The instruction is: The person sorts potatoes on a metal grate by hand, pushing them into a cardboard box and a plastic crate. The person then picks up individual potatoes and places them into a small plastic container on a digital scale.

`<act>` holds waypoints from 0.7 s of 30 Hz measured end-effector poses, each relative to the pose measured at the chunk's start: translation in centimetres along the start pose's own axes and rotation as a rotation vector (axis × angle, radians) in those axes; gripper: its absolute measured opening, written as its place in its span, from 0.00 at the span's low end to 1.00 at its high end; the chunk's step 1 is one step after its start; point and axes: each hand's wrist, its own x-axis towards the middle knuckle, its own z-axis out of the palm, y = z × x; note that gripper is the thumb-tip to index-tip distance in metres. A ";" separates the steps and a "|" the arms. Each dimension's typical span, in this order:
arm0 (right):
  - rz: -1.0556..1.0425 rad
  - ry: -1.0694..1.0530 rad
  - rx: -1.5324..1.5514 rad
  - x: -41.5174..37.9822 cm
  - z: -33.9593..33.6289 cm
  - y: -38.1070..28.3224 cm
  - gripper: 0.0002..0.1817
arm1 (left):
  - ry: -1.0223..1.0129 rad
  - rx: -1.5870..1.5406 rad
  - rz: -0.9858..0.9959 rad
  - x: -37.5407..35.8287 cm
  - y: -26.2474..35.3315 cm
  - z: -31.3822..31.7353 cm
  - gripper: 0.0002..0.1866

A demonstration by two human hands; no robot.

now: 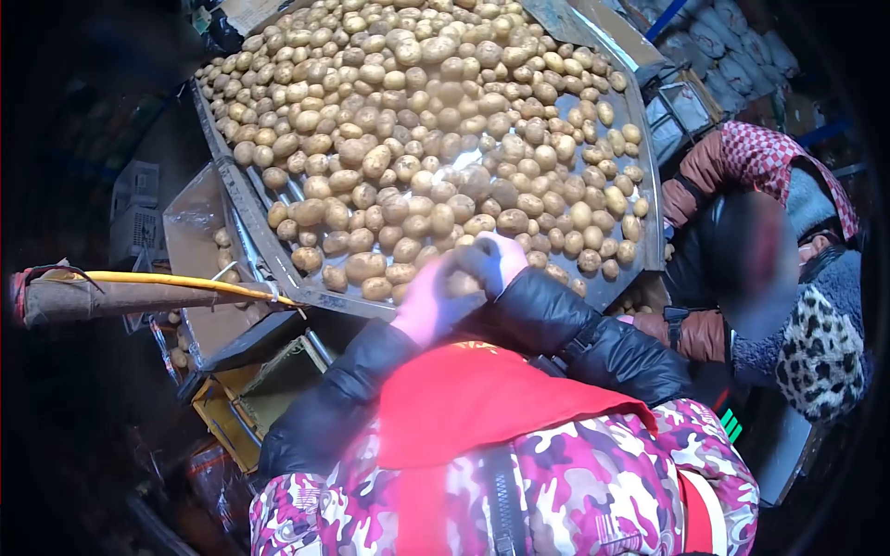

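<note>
My left hand [429, 301], in a pink and grey glove, is at the near edge of the sorting table. Right beside it, and touching it, is my right hand [502, 259] in a matching glove. The fingers of both hands curl in towards each other, somewhat blurred. Whatever they hold between them is hidden. Just beyond my hands lies a thick layer of loose potatoes [417, 206], some smeared with soil.
The metal rim [221, 153] borders the table. A wooden pole [139, 298] with a yellow cable juts in at left, near a lined box [199, 236] and a yellow frame [222, 417]. Another person [742, 250] works at right. Filled sacks [732, 56] are stacked behind.
</note>
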 end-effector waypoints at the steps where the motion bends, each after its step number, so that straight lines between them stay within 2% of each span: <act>1: 0.020 -0.007 0.018 0.2 0.2 0.4 0.20 | 0.008 0.049 0.002 0.1 -0.3 0.0 0.34; 2: 0.040 -0.013 0.036 0.4 0.3 0.8 0.19 | -0.003 0.022 0.026 0.1 -0.4 -0.2 0.35; 4: -0.004 -0.162 -0.150 0.8 -1.5 -0.1 0.31 | -0.011 -0.014 0.072 0.1 0.1 -1.0 0.37; 5: -0.028 -0.243 -0.268 1.4 -2.4 -1.0 0.36 | -0.043 -0.041 -0.001 0.3 0.8 -1.5 0.40; 6: -0.050 -0.336 -0.443 2.7 -2.7 -2.2 0.36 | -0.063 -0.137 -0.074 0.6 0.4 -1.6 0.40; 7: -0.090 -0.283 -0.355 3.6 -2.4 -2.4 0.35 | -0.116 -0.179 -0.171 0.9 0.9 -2.5 0.41; 8: -0.131 -0.238 -0.262 3.6 -2.0 -2.4 0.34 | -0.155 -0.224 -0.137 0.7 3.3 -3.7 0.35; 10: -0.182 -0.165 -0.080 3.0 -2.2 -0.9 0.33 | -0.170 -0.199 -0.051 2.1 1.2 -4.3 0.33; 11: -0.275 -0.132 -0.154 3.6 -1.3 3.4 0.32 | -0.166 -0.187 -0.008 2.7 -0.1 -4.7 0.31; 13: -0.214 -0.070 -0.048 4.0 0.6 3.4 0.30 | -0.140 -0.162 0.015 3.0 1.3 -6.2 0.31; 14: -0.058 -0.053 0.130 3.4 0.2 2.6 0.29 | -0.133 -0.149 0.022 2.9 3.3 -6.7 0.31; 15: -0.027 -0.092 0.115 3.7 -0.9 0.8 0.30 | -0.102 -0.301 0.039 4.5 0.5 -5.7 0.32; 16: 0.020 0.005 0.160 4.0 -0.5 1.8 0.28 | -0.072 -0.455 0.061 6.1 -2.3 -4.1 0.33; 17: 0.047 0.051 0.114 4.3 -0.4 2.5 0.24 | 0.036 -0.696 0.011 5.8 -1.8 -3.2 0.32; 18: 0.080 0.103 0.065 4.4 -0.3 2.8 0.21 | 0.146 -0.746 -0.061 5.9 -1.2 -2.4 0.26; 19: 0.103 0.093 0.145 4.4 -0.1 2.5 0.18 | 0.227 -0.956 -0.178 5.4 0.8 -2.0 0.23; 21: 0.063 0.098 0.037 4.2 -0.4 2.7 0.19 | 0.320 -0.951 -0.201 6.1 1.5 -0.6 0.20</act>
